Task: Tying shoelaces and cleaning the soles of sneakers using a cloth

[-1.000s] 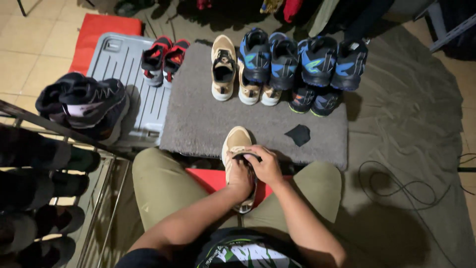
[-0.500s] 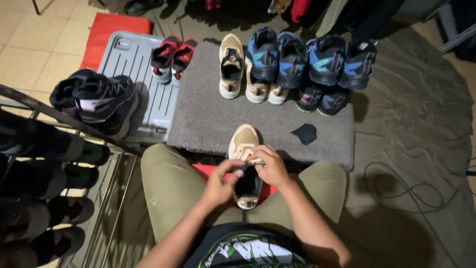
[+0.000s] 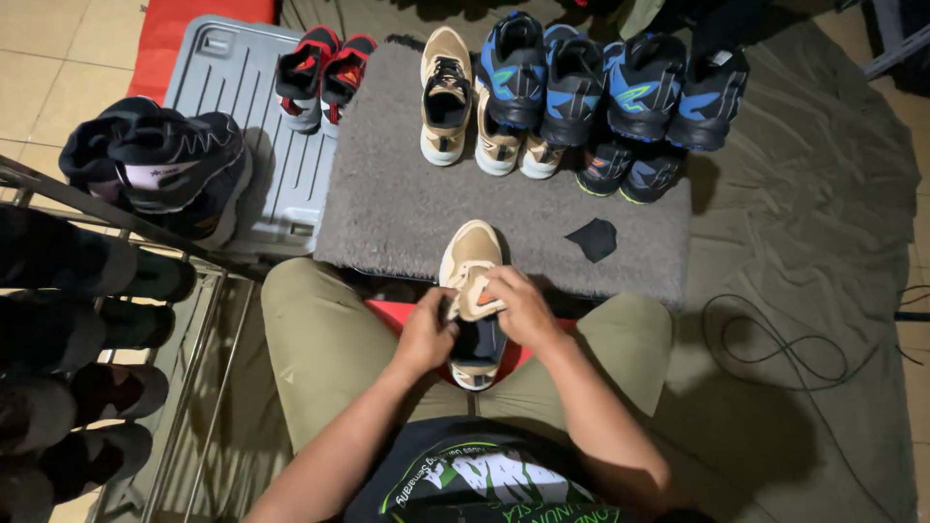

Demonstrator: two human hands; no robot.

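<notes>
Grey mat (image 3: 407,213) lay on a wrinkled dark cloth (image 3: 804,213), tiled floor at far left. We held the tan shoe (image 3: 470,261) between our knees, long axis running straight away from us, toe on the mat edge, heel toward our lap. Our left hand (image 3: 426,334) pinched the opening; our right hand (image 3: 518,305) gripped the tongue. Shoes (image 3: 572,87) lined the mat's far edge.

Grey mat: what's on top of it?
On the grey mat: a row of tan and blue sneakers, a dark cloth scrap, and the held tan shoe's toe. The stacked sneakers cover any beneath them.
</notes>
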